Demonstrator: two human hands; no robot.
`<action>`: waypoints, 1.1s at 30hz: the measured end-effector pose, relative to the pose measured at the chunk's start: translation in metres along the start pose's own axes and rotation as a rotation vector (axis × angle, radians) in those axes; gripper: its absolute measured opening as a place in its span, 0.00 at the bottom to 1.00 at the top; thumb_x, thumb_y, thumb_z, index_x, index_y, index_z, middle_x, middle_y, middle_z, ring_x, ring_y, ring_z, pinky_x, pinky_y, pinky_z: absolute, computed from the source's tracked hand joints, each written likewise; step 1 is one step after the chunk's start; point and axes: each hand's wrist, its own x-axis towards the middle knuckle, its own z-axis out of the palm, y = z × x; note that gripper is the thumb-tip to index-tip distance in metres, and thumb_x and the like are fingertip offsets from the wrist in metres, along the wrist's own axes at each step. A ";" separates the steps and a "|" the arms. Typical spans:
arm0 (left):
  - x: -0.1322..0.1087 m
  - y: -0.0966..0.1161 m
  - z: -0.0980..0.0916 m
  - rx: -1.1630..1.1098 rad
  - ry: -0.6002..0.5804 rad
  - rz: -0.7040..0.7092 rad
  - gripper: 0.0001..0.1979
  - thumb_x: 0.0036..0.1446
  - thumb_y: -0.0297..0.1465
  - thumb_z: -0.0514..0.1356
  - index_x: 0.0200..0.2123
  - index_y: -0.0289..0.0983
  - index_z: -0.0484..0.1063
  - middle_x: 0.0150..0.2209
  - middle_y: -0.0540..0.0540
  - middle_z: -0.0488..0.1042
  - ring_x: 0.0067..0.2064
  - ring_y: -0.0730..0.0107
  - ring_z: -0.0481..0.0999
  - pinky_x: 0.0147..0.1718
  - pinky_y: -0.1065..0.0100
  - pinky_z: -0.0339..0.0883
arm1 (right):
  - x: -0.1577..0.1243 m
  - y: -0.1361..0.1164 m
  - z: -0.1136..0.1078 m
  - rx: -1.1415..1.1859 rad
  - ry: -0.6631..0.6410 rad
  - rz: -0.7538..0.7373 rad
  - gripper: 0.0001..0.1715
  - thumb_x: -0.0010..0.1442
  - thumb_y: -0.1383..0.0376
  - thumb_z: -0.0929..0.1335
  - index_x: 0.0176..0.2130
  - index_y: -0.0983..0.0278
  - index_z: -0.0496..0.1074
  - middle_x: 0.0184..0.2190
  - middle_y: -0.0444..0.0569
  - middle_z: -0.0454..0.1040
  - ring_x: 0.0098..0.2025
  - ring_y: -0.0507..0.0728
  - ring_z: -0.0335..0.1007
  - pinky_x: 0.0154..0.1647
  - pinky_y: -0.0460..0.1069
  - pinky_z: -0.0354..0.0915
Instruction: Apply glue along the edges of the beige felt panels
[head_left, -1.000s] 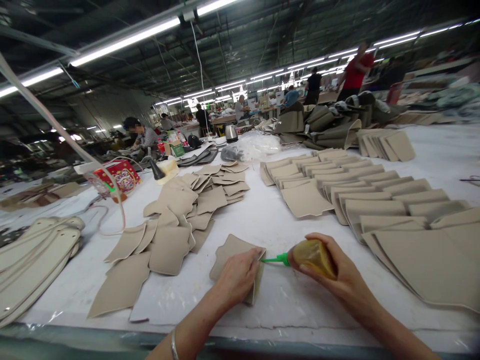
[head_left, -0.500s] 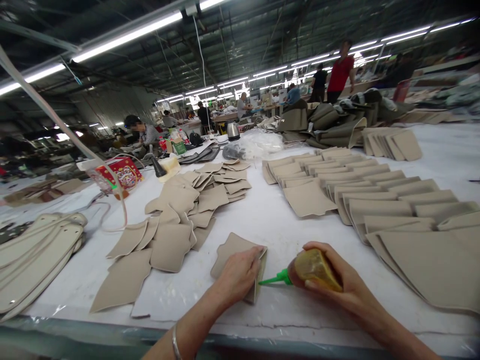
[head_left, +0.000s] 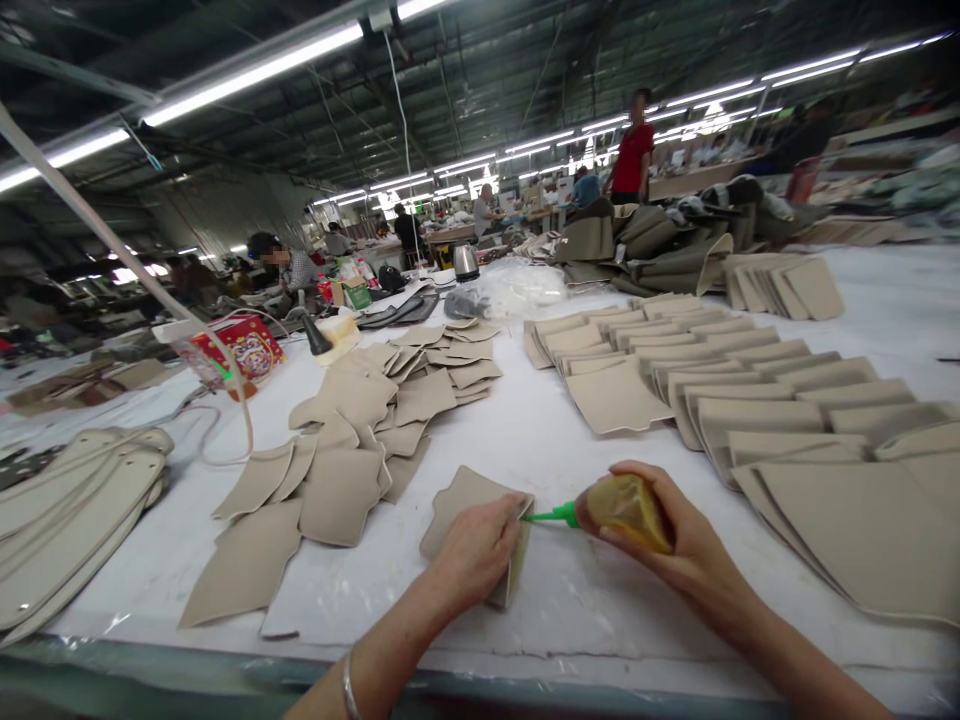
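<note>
My left hand (head_left: pixel 480 545) is closed on a beige leather piece (head_left: pixel 459 500) at the front middle of the table, its fingers at the piece's right edge, which is folded over. In my right hand (head_left: pixel 686 530) lies a glue bottle (head_left: pixel 621 508) with amber contents, held tilted on its side. Its thin green nozzle (head_left: pixel 551 515) points left, with the tip at the upper right corner of the folded edge, close to my left fingertips. Whether the tip touches the leather I cannot tell.
Loose beige pieces (head_left: pixel 341 490) lie heaped to the left. Overlapping rows of beige pieces (head_left: pixel 757 400) stretch along the right. Long pale panels (head_left: pixel 75 520) sit at far left, near a hanging hose (head_left: pixel 150 280). Behind are a kettle (head_left: pixel 466 262), dark rolled material (head_left: pixel 645 250) and people.
My right hand has moved the glue bottle slightly up and left, and its nozzle tip has gone up along the folded edge. My left hand has stayed in place. A person in red has moved left.
</note>
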 end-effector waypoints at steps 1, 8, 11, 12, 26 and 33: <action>0.000 0.000 0.000 0.001 -0.003 -0.005 0.22 0.62 0.29 0.47 0.57 0.40 0.67 0.54 0.47 0.72 0.55 0.60 0.71 0.55 0.63 0.60 | 0.002 0.001 0.000 -0.017 0.028 -0.012 0.27 0.59 0.52 0.71 0.53 0.56 0.60 0.48 0.47 0.65 0.45 0.60 0.66 0.46 0.52 0.63; 0.001 0.000 0.000 -0.010 -0.009 -0.008 0.21 0.61 0.29 0.47 0.56 0.40 0.68 0.54 0.46 0.72 0.55 0.60 0.70 0.56 0.62 0.60 | -0.006 0.001 0.001 -0.072 0.054 -0.016 0.27 0.59 0.52 0.70 0.53 0.56 0.60 0.46 0.46 0.66 0.44 0.59 0.66 0.44 0.50 0.63; 0.001 0.000 0.000 -0.005 -0.008 -0.011 0.21 0.61 0.28 0.47 0.56 0.40 0.68 0.54 0.46 0.72 0.54 0.59 0.71 0.54 0.62 0.61 | -0.007 -0.003 0.001 -0.062 0.039 0.017 0.26 0.60 0.51 0.70 0.53 0.56 0.60 0.44 0.46 0.67 0.42 0.58 0.67 0.41 0.49 0.64; 0.001 0.000 0.000 -0.001 -0.006 -0.014 0.21 0.62 0.29 0.47 0.56 0.41 0.68 0.53 0.46 0.73 0.54 0.59 0.71 0.54 0.62 0.62 | -0.006 -0.005 0.001 -0.069 0.054 0.014 0.26 0.60 0.51 0.69 0.53 0.57 0.60 0.44 0.46 0.67 0.41 0.58 0.67 0.41 0.49 0.64; 0.000 -0.001 0.002 0.005 0.017 -0.025 0.22 0.60 0.28 0.49 0.57 0.42 0.66 0.53 0.47 0.73 0.53 0.60 0.72 0.53 0.63 0.62 | -0.039 -0.018 0.017 0.128 -0.069 0.202 0.27 0.58 0.51 0.69 0.52 0.59 0.61 0.44 0.45 0.70 0.43 0.59 0.69 0.42 0.47 0.65; -0.001 0.000 0.002 0.011 0.031 -0.027 0.22 0.60 0.28 0.48 0.57 0.41 0.66 0.53 0.47 0.73 0.53 0.60 0.72 0.53 0.64 0.63 | -0.033 -0.025 0.012 0.123 -0.031 0.213 0.27 0.56 0.51 0.70 0.50 0.59 0.62 0.44 0.45 0.70 0.43 0.60 0.69 0.42 0.48 0.63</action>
